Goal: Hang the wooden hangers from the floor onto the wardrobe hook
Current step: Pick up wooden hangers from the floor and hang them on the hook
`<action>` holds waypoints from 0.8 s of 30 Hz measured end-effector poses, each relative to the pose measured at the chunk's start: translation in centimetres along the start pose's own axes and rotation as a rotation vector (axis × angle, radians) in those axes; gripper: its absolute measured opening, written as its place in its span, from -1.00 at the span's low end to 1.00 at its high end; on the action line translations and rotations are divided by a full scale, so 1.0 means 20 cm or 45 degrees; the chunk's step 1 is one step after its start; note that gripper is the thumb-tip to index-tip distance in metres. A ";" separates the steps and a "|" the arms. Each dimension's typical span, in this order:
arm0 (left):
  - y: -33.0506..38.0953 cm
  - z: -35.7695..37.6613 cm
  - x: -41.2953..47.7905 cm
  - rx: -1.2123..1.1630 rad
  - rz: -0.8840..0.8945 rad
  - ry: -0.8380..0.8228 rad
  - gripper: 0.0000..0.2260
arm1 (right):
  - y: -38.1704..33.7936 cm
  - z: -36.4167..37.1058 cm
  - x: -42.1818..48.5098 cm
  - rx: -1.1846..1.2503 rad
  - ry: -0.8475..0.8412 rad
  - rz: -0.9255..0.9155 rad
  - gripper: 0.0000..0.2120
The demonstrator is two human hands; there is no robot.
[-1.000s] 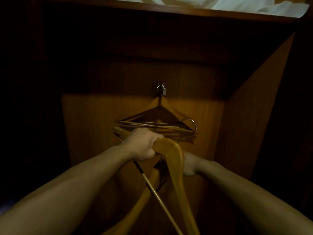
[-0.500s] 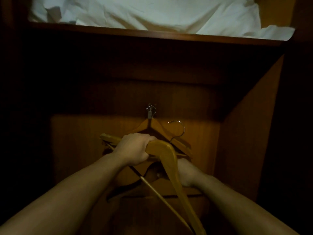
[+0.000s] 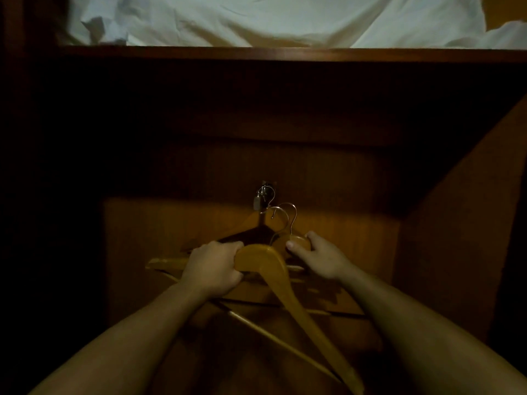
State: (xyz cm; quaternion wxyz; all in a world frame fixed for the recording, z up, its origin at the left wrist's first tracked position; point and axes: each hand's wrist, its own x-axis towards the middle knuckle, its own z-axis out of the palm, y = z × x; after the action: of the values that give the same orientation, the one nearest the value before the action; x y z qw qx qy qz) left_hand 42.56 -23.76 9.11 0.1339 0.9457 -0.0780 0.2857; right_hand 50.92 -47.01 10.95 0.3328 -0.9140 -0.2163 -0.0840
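Count: three wooden hangers readable (dim light, maybe more in the stack, can't tell). One small metal wardrobe hook (image 3: 263, 195) on the brown wooden back panel (image 3: 342, 223). A dark wooden hanger (image 3: 251, 228) hangs from it, flat against the panel.

Left hand (image 3: 212, 266): a fist, fingers curled tight round the shoulder of a pale wooden hanger with a crossbar (image 3: 285, 283), right beside its neck. The hanger's free arm slopes down toward the camera.

Right hand (image 3: 320, 258): half closed, thumb and fingers pinching the rounded top of a tan wooden hanger (image 3: 299, 242).

Two curved wire hanger hooks (image 3: 289, 212) stand just below and right of the wardrobe hook, neither clearly on it. One crumpled white cloth (image 3: 256, 18) lies on the dark wooden shelf (image 3: 285, 54) above.
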 end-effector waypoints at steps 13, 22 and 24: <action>-0.22 0.14 0.19 0.046 0.019 -0.118 -0.89 | -0.12 -0.04 0.38 0.086 0.200 0.075 -0.43; -0.26 0.18 0.25 0.012 0.000 -0.077 -0.98 | -0.16 0.01 0.50 0.124 0.168 0.068 -0.44; -0.27 0.18 0.25 0.010 -0.019 -0.081 -0.98 | -0.17 0.04 0.51 0.101 0.164 0.061 -0.46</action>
State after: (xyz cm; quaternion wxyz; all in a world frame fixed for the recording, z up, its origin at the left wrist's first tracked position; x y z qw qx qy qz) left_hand 49.85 -20.12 7.88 0.1298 0.9553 -0.0740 0.2549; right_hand 58.43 -40.77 15.31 0.3839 -0.8977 -0.1756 -0.1259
